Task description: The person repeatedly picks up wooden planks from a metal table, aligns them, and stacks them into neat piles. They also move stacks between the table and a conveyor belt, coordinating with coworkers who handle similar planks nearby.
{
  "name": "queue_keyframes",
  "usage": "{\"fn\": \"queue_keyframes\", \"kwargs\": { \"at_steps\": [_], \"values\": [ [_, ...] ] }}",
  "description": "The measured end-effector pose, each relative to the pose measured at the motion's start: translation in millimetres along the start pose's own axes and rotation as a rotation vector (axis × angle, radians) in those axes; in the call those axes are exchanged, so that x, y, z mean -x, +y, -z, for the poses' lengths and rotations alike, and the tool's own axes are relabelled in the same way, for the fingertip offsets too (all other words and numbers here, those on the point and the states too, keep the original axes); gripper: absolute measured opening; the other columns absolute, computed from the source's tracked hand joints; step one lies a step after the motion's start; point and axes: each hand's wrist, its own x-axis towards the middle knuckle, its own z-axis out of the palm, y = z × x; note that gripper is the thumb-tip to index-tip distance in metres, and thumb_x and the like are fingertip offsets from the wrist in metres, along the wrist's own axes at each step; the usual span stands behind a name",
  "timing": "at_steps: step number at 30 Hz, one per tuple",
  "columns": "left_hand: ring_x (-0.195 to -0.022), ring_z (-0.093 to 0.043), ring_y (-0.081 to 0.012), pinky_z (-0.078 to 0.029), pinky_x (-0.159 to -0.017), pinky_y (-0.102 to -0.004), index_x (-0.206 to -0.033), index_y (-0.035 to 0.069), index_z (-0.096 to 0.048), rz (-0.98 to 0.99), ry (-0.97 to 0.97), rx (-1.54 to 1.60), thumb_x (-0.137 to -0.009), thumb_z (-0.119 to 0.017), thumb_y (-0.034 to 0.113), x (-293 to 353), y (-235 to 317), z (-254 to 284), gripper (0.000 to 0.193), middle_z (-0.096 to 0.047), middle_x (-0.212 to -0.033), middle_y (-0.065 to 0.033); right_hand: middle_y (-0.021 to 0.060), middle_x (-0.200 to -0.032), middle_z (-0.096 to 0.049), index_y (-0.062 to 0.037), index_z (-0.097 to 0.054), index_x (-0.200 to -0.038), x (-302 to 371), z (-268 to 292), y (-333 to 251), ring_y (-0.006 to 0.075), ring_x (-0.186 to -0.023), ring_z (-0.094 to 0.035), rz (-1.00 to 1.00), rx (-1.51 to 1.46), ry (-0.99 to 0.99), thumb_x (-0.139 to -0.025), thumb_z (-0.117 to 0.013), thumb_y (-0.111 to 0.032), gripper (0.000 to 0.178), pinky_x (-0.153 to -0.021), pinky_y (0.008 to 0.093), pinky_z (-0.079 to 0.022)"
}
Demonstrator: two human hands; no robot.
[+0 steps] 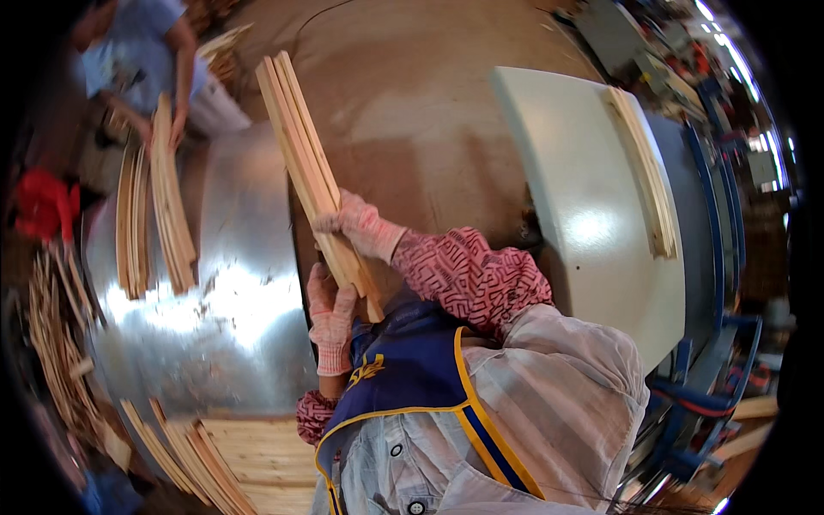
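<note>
A bundle of several long pale wooden strips (300, 142) slants up and away from my body, between the two tables. My right hand (365, 226), in a whitish-pink knit glove, is closed around the strips below their middle. Lower down, my left hand (331, 324), gloved alike, grips the near part of the bundle from its left side. The strips lie side by side, with their near ends slightly uneven. Part of each hand's fingers is hidden behind the wood.
Left stands a shiny metal-topped table (249, 223) bearing wooden strips (133, 227); a co-worker (146, 60) handles other strips (170, 210) at its far end. Wooden boards (266, 455) lie near left. Right is a pale smooth table (575, 180) with strips (644, 172), beside blue machine framing (708, 378).
</note>
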Motion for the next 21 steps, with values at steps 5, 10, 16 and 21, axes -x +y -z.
{"fn": "queue_keyframes", "kwargs": {
  "at_steps": [5,10,16,21],
  "values": [
    [-0.1,-0.056,-0.016,-0.048,-0.087,-0.028,-0.142,0.005,-0.038,0.25,-0.115,-0.145,-0.087,-0.07,0.015,-43,-12,-62,0.064,-0.056,-0.121,-0.0118,0.0117,-0.09,-0.065,-0.0012,-0.064,-0.103,41,159,-136,0.0218,-0.086,-0.061,0.09,0.465,0.358,-0.074,-0.075,-0.039,0.049,-0.076,0.0341,-0.05],
    [-0.103,-0.058,-0.0177,-0.048,-0.09,-0.0297,-0.138,0.004,-0.043,0.338,-0.429,-0.374,-0.084,-0.073,0.014,-81,-40,-135,0.062,-0.058,-0.119,-0.0127,0.0187,-0.114,-0.063,-0.0052,-0.061,-0.119,126,326,-177,0.0282,-0.111,-0.06,-0.054,1.216,0.925,-0.071,-0.073,-0.046,0.064,-0.093,0.0367,-0.047],
    [-0.105,-0.061,-0.0216,-0.051,-0.087,-0.0325,-0.141,0.008,-0.041,0.366,-0.607,-0.633,-0.083,-0.074,0.021,-95,-36,-205,0.068,-0.058,-0.125,-0.0173,0.0169,-0.116,-0.063,-0.0098,-0.062,-0.112,239,433,-179,0.0329,-0.11,-0.06,-0.578,1.22,1.051,-0.068,-0.075,-0.04,0.055,-0.09,0.0406,-0.049],
    [-0.109,-0.062,-0.0228,-0.049,-0.092,-0.033,-0.14,0.008,-0.042,0.335,-0.724,-0.935,-0.082,-0.074,0.029,-107,-27,-230,0.069,-0.059,-0.128,-0.0167,0.0146,-0.12,-0.062,-0.0182,-0.05,-0.133,305,480,-208,0.0319,-0.111,-0.06,-0.709,1.37,1.222,-0.074,-0.071,-0.034,0.065,-0.093,0.0409,-0.05]
  ]
}}
